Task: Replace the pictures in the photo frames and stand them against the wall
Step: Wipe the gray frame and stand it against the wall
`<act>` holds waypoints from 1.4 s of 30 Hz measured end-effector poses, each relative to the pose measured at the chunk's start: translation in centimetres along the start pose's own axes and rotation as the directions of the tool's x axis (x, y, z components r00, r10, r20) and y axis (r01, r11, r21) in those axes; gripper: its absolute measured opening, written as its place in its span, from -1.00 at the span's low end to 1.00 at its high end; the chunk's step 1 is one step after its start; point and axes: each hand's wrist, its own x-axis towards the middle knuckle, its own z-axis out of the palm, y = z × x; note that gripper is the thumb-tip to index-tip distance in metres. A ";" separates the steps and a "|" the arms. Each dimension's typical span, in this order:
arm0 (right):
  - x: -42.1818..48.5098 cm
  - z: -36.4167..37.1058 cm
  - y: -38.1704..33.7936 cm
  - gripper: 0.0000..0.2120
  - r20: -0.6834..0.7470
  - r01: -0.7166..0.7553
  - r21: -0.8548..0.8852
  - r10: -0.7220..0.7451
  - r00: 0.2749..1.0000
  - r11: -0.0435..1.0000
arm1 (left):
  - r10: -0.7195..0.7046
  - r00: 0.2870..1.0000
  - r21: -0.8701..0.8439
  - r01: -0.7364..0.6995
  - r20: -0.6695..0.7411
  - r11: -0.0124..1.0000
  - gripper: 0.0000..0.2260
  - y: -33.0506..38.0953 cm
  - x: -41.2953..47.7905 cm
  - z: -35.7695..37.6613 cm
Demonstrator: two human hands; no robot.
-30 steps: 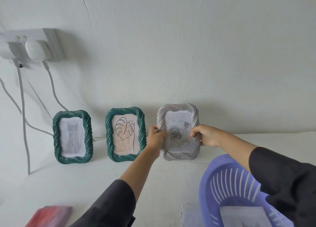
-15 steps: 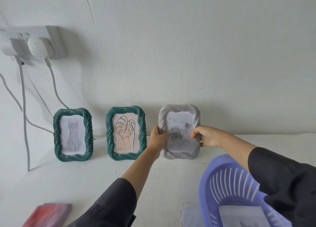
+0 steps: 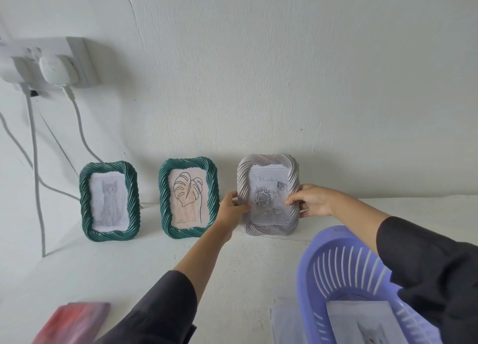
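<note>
rose picture (image 3: 269, 196) in white frame (image 3: 267, 228): "rose or..."; rest illegible

Dark charcoal long sleeves (image 3: 165, 307) pushed up, bare forearms and hands.

We are looking at three rope-twist photo frames standing upright in a row at the foot of the white wall (image 3: 258, 72). The left green frame (image 3: 110, 201) is showing a grey cat drawing. The middle green frame (image 3: 188, 198) is standing near it, apart, showing a line-drawn leaf on a pale ground. The grey frame (image 3: 268, 195) is sitting at the right end, its base on the white table (image 3: 129, 266), showing a grey rose print with lettering across the top. A loose cat print (image 3: 367, 323) is lying flat in the purple basket (image 3: 344, 242).
</note>
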 end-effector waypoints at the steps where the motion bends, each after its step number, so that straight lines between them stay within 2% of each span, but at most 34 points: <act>1: -0.1 0.0 0.0 -0.81 -0.002 0.006 0.002 -0.006 1.000 1.000 | 0.003 1.000 0.000 -0.003 0.004 1.000 -0.70 0.0 0.0 0.0; 14: -0.3 0.0 0.0 -0.77 -0.006 0.018 0.001 -0.018 1.000 1.000 | 0.026 0.999 0.093 -0.028 0.028 0.995 -0.79 0.0 -0.3 0.2; 22: 0.4 -0.1 0.0 -0.71 -0.044 0.041 0.071 -0.038 0.998 0.997 | 0.055 0.998 0.144 -0.056 0.011 0.988 -0.81 0.1 -0.2 0.8; 34: -0.2 -0.3 0.0 -0.75 -0.007 -0.030 0.051 0.031 1.000 0.998 | 0.050 0.997 0.180 -0.059 0.056 0.982 -0.81 0.3 -0.3 0.5; 37: 0.0 -0.5 -0.3 -0.81 0.018 0.023 0.065 -0.025 1.000 0.998 | 0.038 0.997 0.190 -0.050 0.066 0.981 -0.78 0.4 -0.5 0.5; 42: 1.0 -0.3 -1.1 -0.77 0.035 0.101 0.171 -0.109 0.993 0.980 | 0.035 0.998 0.193 -0.046 0.060 0.980 -0.73 0.5 -0.7 0.5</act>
